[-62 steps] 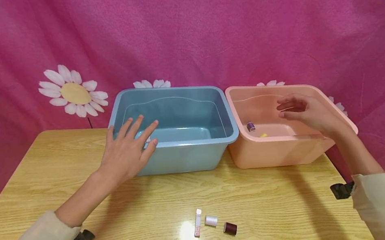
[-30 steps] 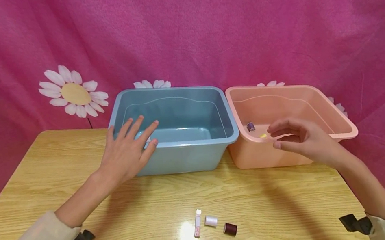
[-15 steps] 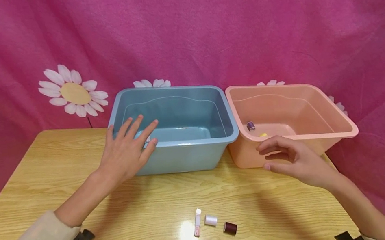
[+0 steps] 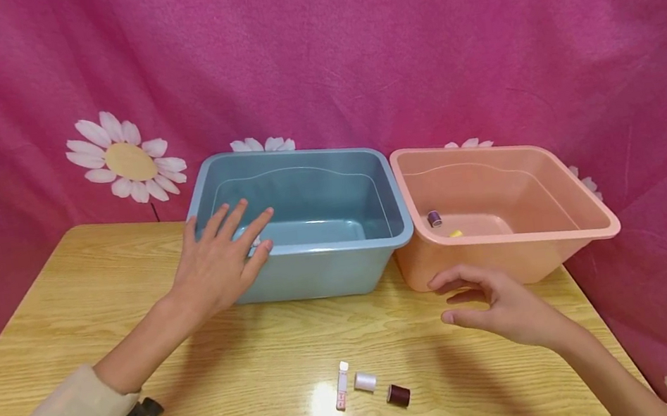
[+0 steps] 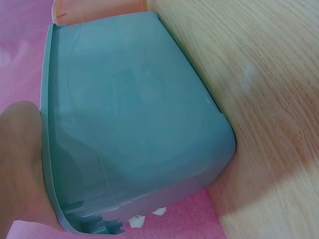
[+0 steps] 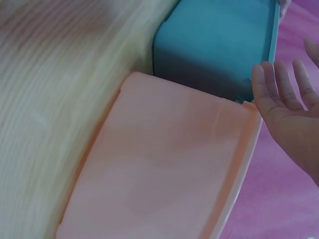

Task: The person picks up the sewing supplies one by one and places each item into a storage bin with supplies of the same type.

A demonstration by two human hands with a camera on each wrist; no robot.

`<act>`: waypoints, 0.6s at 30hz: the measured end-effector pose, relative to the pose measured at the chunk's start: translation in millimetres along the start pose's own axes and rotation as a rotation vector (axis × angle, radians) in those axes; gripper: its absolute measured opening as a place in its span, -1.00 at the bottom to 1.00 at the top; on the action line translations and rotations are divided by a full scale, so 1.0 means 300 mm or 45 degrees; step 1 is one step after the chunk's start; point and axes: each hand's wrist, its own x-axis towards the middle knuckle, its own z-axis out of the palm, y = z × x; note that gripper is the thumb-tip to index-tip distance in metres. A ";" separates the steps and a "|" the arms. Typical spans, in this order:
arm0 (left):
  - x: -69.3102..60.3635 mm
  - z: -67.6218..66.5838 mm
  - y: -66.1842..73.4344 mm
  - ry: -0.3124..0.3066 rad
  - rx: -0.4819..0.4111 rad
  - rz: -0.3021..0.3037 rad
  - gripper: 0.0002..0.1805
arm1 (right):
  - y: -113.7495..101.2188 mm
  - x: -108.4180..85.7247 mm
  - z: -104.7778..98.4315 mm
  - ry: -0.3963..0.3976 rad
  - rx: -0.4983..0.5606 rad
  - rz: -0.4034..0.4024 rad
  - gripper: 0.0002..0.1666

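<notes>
My left hand is spread, fingers straight, over the front left rim of the blue bin; a small whitish item in that bin shows partly past its fingers. My right hand, fingers loosely curved and holding nothing, hovers in front of the peach bin. Nearer me on the table lie a slim white-and-pink piece, a white thread spool and a dark brown thread spool. A purple thread spool and a small yellow item, mostly hidden by the rim, are in the peach bin.
Both bins stand side by side at the back of the wooden table, their rims close together. Behind them hangs a pink curtain with daisies. The table's right edge runs just beyond the peach bin.
From over the peach bin, my right hand has come back toward me and leftward, out past its front rim. The left hand, the bins and the spools have stayed put.
</notes>
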 end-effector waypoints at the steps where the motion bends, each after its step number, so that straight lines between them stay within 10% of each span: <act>1: 0.000 -0.001 0.000 0.000 0.001 0.000 -0.38 | 0.004 -0.001 0.004 -0.002 -0.002 0.008 -0.60; 18: 0.001 0.003 0.000 0.024 0.008 0.008 -0.39 | 0.061 -0.007 0.084 -0.174 -0.090 0.147 -0.48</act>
